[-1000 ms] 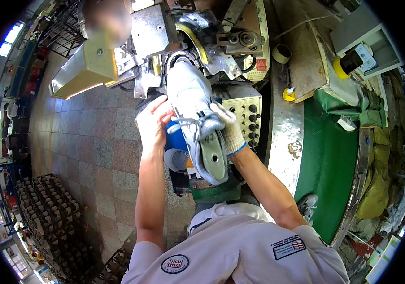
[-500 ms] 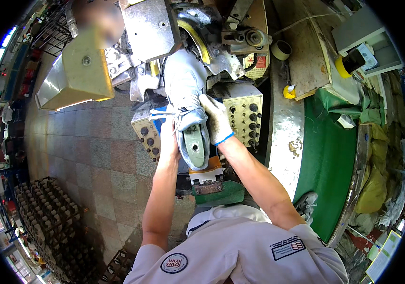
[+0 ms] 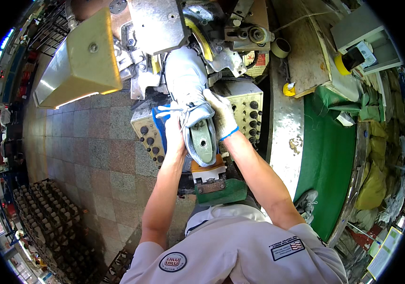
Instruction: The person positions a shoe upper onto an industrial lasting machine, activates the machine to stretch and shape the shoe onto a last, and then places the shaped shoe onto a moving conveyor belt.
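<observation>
A light grey-blue shoe upper with white laces is stretched over a green shoe last, its heel end toward me. Its toe end sits in the clamps of a metal shoe-making machine, where the tip is hidden. My left hand grips the left side of the heel; glare washes out its fingers. On the right side, my right hand wears a white glove with a blue cuff and is closed against the upper near the collar. A curved yellow-edged part presses close beside the toe.
Below the shoe is an orange-brown pad above a green flap. Control boxes with black knobs flank it. A cream machine cover juts out at left. A green-topped bench runs along the right; a dark rack stands lower left.
The shoe's heel end has swung slightly right and up, both hands moving with it. The machine's metal plate and cream cover have shifted a little up and right in the picture.
</observation>
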The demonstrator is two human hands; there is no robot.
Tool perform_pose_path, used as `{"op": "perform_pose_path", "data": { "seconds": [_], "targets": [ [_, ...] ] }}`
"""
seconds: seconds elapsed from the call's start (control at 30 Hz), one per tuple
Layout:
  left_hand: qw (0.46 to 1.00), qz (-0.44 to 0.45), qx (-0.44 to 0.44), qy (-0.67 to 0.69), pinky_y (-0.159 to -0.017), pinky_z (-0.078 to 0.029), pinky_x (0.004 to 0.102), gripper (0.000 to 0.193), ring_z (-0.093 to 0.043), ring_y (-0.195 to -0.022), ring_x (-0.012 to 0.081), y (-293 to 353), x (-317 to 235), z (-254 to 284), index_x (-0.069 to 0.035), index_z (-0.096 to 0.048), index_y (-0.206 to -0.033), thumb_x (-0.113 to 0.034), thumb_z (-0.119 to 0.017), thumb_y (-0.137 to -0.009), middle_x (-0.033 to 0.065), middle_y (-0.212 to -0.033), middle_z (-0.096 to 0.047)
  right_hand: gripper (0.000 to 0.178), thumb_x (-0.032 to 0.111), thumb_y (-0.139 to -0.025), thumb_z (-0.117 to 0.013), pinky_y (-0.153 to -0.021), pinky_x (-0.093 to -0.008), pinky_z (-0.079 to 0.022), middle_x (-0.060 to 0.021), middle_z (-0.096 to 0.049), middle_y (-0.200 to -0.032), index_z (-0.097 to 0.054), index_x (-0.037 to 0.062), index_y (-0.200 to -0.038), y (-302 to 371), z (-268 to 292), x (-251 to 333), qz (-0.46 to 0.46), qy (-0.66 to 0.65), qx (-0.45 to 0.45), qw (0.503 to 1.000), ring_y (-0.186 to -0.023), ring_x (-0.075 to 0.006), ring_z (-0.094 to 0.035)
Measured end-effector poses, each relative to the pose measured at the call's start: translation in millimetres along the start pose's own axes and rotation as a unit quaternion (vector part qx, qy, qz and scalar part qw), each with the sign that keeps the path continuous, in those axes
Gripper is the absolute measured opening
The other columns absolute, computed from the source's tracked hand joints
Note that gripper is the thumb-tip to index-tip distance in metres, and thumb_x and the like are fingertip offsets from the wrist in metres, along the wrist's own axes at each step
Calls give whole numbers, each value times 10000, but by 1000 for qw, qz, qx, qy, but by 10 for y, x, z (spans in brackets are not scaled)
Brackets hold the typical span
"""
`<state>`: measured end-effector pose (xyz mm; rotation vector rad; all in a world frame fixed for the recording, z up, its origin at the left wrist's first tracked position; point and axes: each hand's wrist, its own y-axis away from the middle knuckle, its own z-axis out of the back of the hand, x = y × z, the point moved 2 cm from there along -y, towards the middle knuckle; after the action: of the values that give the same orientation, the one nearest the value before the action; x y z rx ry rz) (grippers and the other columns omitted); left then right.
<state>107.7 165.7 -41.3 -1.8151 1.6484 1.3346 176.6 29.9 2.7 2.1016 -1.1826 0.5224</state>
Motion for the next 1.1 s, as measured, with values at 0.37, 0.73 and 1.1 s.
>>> {"op": "perform_pose_path", "data": {
  "seconds": [0.37, 0.73, 1.1],
  "targets": [
    [999, 8, 1, 39, -797, -515, 292, 445, -641, -899, 124, 5, -79, -172, 1, -666, -1171, -378, -451, -1086, 54, -1038, -697, 314, 308, -968, -678, -789, -299, -501, -20, -677, -960, -716, 9, -1058, -16, 48, -33, 37, 28, -30, 998, -858, -109, -604],
    [981, -147, 92, -87, -852, -544, 326, 371, -655, -940, 164, -301, 250, 266, 37, -607, -1240, -247, -427, -1083, 114, -1087, -695, 338, 285, -978, -670, -786, -285, -511, -48, -708, -1005, -715, -31, -1089, -113, 86, -207, 92, 123, -62, 986, -868, -110, -616],
    [984, -65, -99, -135, -724, -534, 259, 408, -653, -799, 122, 297, 186, 484, 46, -658, -1144, -341, -590, -1034, 88, -968, -705, 506, 475, -1026, -519, -700, -371, -556, -83, -708, -1032, -663, 17, -1187, 227, 550, -99, 120, 105, -77, 984, -865, -202, -673]
  ]
}}
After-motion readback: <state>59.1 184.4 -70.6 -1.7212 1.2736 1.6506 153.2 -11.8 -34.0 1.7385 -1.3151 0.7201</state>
